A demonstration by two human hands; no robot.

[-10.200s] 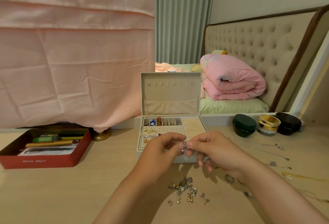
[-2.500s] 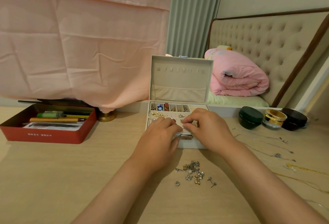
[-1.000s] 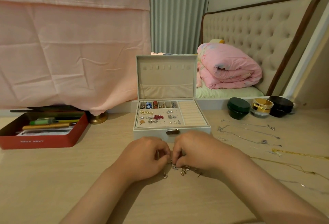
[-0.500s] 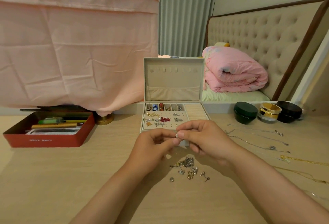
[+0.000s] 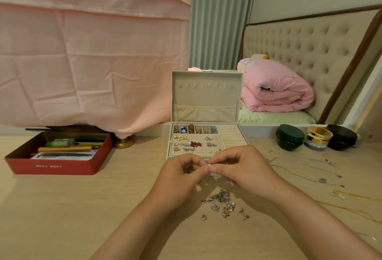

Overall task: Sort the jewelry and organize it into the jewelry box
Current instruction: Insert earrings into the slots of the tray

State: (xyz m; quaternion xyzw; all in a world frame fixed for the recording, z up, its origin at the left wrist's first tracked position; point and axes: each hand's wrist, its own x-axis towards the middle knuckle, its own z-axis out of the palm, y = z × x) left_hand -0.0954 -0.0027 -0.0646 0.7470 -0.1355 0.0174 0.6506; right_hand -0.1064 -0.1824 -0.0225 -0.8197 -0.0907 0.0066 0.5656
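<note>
An open beige jewelry box (image 5: 206,98) stands at the middle of the table, its lid upright; earrings fill the small compartments and the peg panel. In front of it my left hand (image 5: 179,177) and my right hand (image 5: 244,169) meet, both pinching one small silver stud earring (image 5: 209,164) between their fingertips. Below the hands lies a loose pile of earrings (image 5: 222,202) on the tabletop. Thin silver necklaces (image 5: 299,169) and a gold chain (image 5: 355,196) lie to the right.
A red tin (image 5: 55,165) with pens and cards sits at the left. A green jar (image 5: 289,136), a gold-banded jar (image 5: 318,136) and a black jar (image 5: 342,136) stand at the back right. A pink cloth hangs behind the table.
Both hands went from the box down to the loose pile, then rose holding a small stud. Since half a second ago they have barely moved.
</note>
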